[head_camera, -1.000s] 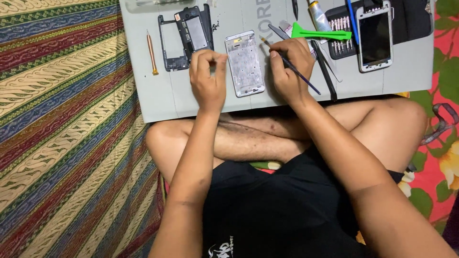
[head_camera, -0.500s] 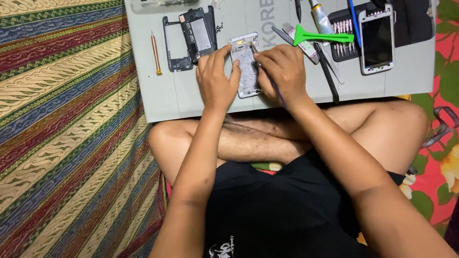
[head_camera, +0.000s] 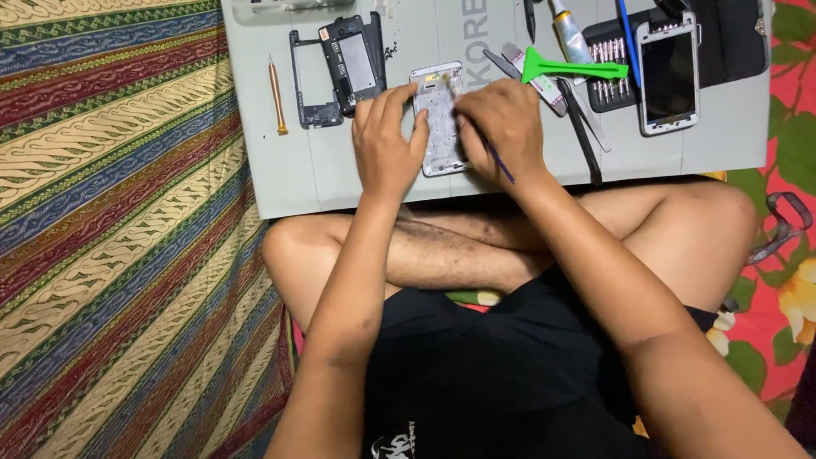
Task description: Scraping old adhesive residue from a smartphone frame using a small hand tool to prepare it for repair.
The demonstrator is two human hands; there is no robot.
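Note:
An opened white phone frame (head_camera: 440, 119) lies on a grey work mat (head_camera: 323, 170) in front of my crossed legs. My left hand (head_camera: 387, 140) presses on its left edge, fingers curled over the frame. My right hand (head_camera: 501, 127) is closed around a thin dark tool with a blue handle (head_camera: 500, 163), whose tip is hidden under my fingers at the frame's right side.
On the mat: a black phone housing (head_camera: 348, 64), an orange-handled screwdriver (head_camera: 276, 93), a green plastic pry tool (head_camera: 569, 68), tweezers, a screwdriver bit set (head_camera: 608, 72), a white phone with dark screen (head_camera: 667, 72). Striped patterned cloth (head_camera: 110, 238) lies left, floral red cloth (head_camera: 786, 255) right.
My view shifted so the mat sits lower in frame. Both hands closed in over the white frame; the tool, earlier held out to the right, now points down into it.

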